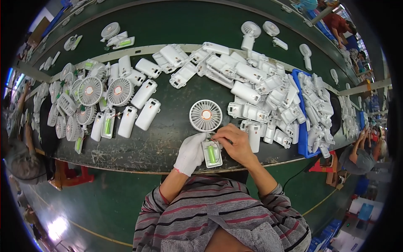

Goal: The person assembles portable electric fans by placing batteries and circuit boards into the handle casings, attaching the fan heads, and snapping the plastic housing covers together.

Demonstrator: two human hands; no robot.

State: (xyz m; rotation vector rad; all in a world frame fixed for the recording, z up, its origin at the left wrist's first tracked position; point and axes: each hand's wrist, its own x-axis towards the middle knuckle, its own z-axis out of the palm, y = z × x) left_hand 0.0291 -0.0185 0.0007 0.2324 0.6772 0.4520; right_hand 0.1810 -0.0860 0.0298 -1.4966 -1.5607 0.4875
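Observation:
Just in front of me, near the table's front edge, is a white handheld fan with a round grille and an orange centre. Its handle is uncovered, and a green battery lies in the white shell. My left hand, in a white knitted glove, is closed on the handle's left side. My bare right hand has its fingers pinched together at the top of the handle, by thin wires. What sits between those fingertips is too small to tell. White handle covers lie just right of my right hand.
Assembled fan heads and handle shells crowd the table's left. A heap of white shells spreads at the right, beside a blue bin full of white parts. Beyond runs a green conveyor belt carrying fans. Other people work at both sides.

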